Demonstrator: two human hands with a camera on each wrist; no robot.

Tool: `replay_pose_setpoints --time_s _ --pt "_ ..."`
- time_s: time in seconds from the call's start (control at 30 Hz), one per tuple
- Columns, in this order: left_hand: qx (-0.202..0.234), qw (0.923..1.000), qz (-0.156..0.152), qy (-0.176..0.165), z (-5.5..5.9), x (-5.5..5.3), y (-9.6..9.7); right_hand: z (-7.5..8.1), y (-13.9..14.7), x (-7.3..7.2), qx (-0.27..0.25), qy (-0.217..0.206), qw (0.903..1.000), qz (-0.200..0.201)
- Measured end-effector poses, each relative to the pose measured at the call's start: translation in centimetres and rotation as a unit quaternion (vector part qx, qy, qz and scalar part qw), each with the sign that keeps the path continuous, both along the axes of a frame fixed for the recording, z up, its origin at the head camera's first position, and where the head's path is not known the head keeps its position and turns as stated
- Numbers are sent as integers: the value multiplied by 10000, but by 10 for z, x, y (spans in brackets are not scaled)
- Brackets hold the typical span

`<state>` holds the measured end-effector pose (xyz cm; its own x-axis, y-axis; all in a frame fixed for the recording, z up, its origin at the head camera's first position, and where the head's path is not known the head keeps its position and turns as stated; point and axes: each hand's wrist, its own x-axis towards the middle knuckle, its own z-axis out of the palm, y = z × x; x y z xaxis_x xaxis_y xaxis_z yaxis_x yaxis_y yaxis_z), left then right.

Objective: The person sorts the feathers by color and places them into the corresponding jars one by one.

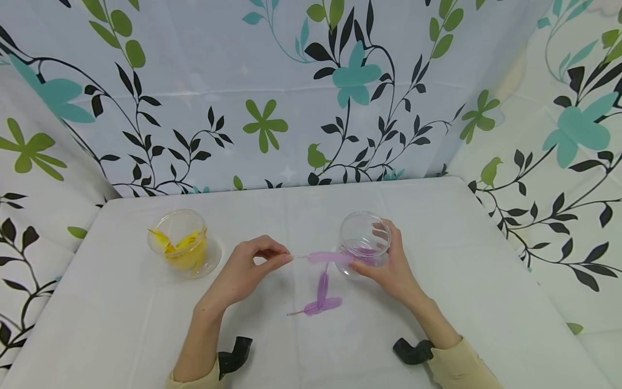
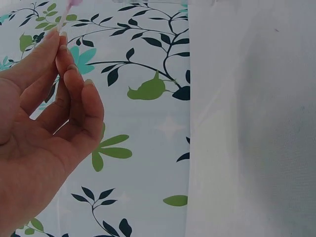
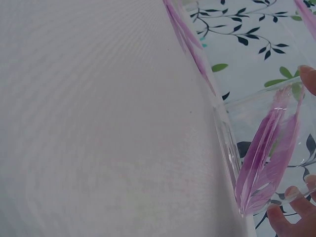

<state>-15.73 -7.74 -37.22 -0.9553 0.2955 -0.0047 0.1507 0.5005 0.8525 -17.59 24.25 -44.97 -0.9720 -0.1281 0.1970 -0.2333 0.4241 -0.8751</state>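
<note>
A light purple feather (image 1: 324, 257) is pinched by its thin quill between the thumb and fingertips of my left hand (image 1: 249, 268). Its far end reaches to the front of a clear cup (image 1: 351, 229), overlapping it in the head view. My right hand (image 1: 396, 273) grips this cup from the right side, fingers behind and thumb in front. Through the cup's wall in the right wrist view, purple feathers (image 3: 261, 155) stand upright inside. Two more purple feathers, one (image 1: 322, 289) pointing away and one (image 1: 329, 305) lying crosswise, touch on the white table between the hands.
To the left stands a second clear cup (image 1: 212, 260) on a round foot, with yellow feathers (image 1: 187, 243) in it. Black curved pieces (image 1: 235, 354) sit at both wrists. A leaf-patterned cloth (image 1: 286, 97) hangs behind and beside the white-covered table (image 1: 272, 351).
</note>
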Motion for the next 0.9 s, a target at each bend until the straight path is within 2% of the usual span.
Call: replay_pose_setpoints --time_s 0.33,0.5,0.77,0.9 --pt "329 9983 245 408 0 2 12 1 3 0 44 -34 10000 11" --pt "504 9964 445 526 -4 1 24 0 3 1 26 -66 10000 6" --pt "493 9942 758 576 -9 -1 44 -3 2 1 32 -49 10000 29" --pt "471 9925 845 747 -10 -4 53 -4 3 2 70 -63 10000 20"
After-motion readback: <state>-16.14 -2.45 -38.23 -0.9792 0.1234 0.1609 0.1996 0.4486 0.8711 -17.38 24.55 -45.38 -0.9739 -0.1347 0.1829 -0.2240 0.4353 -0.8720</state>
